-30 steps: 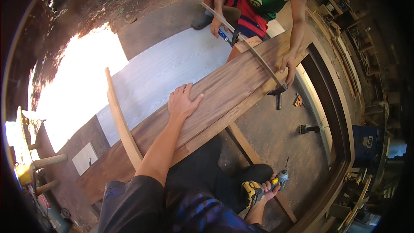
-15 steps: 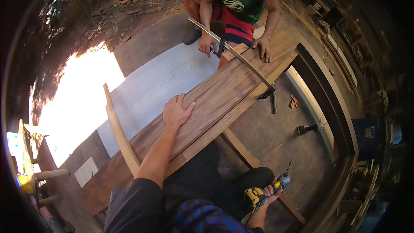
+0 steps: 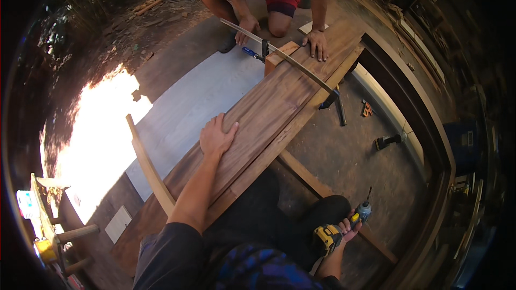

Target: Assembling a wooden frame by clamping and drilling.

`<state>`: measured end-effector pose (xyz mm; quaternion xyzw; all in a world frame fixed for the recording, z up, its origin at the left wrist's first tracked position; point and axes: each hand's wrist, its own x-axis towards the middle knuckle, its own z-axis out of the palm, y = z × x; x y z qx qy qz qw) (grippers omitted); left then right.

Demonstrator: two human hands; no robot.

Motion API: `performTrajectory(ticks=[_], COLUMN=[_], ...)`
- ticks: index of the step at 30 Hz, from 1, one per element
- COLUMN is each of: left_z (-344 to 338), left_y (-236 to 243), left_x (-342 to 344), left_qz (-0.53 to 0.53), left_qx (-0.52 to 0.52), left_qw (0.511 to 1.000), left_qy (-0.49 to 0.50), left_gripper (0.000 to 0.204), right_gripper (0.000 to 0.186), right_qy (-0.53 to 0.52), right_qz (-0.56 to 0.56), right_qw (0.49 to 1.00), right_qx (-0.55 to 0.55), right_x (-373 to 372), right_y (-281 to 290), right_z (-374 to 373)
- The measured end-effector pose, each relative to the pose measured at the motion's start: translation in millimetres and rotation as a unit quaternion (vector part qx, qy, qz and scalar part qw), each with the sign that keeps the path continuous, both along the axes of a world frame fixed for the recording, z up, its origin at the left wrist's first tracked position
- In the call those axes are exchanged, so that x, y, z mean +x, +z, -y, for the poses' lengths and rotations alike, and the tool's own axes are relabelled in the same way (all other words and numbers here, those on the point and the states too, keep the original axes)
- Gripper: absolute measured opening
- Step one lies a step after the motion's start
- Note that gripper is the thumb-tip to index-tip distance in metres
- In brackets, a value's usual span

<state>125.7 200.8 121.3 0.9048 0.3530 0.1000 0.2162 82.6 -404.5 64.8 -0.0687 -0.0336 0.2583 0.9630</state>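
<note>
My left hand (image 3: pixel 216 137) lies flat on a wide brown wooden board (image 3: pixel 269 104), fingers spread. Low on the right, my right hand (image 3: pixel 350 230) grips a yellow and black cordless drill (image 3: pixel 327 238), its bit pointing up and away. A bar clamp (image 3: pixel 301 66) crosses the board's far end, over a wooden block (image 3: pixel 279 56) at the left edge. Beyond it crouches another person, whose one hand (image 3: pixel 316 44) presses on the board; their other hand (image 3: pixel 248 26) is near the clamp's blue handle (image 3: pixel 251 52). A paler rail (image 3: pixel 279 142) runs along the board's right edge.
A curved wooden piece (image 3: pixel 150 166) stands at the board's left. Inside the dark wooden frame (image 3: pixel 414 80) on the right, a second drill (image 3: pixel 388 141) and a small orange clamp (image 3: pixel 366 108) lie on the floor. A crossbar (image 3: pixel 303 172) runs by my knee. A pale panel (image 3: pixel 199 102) lies left.
The other person's hand has come off the clamp's blue handle and opened. My view has shifted a little; my left hand stays on the board and my right keeps the drill.
</note>
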Motion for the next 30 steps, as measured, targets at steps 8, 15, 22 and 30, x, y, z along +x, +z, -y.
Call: performTrajectory(ticks=[8,15,22,30], left_z=[-2,2,5,11], left_y=[4,-1,-4,-2], left_x=[-1,-11,-9,-9], left_qz=[0.017,0.006,0.030,0.019], left_qx=[0.006,-0.001,0.018,0.018], left_qw=[1.000,1.000,0.999,0.999], left_qy=[-0.006,0.000,-0.029,-0.019], left_gripper=[0.069,0.070,0.071,0.073], right_gripper=[0.074,0.074,0.075,0.075], right_qy=[-0.010,0.004,-0.020,-0.025], right_qz=[0.004,0.013,0.028,0.049], right_qw=[1.000,1.000,0.999,0.998], right_qx=[-0.011,-0.004,-0.025,-0.014], right_x=[-2,-3,-3,-14], right_y=[-1,2,9,19], right_z=[5,-5,-16,-12])
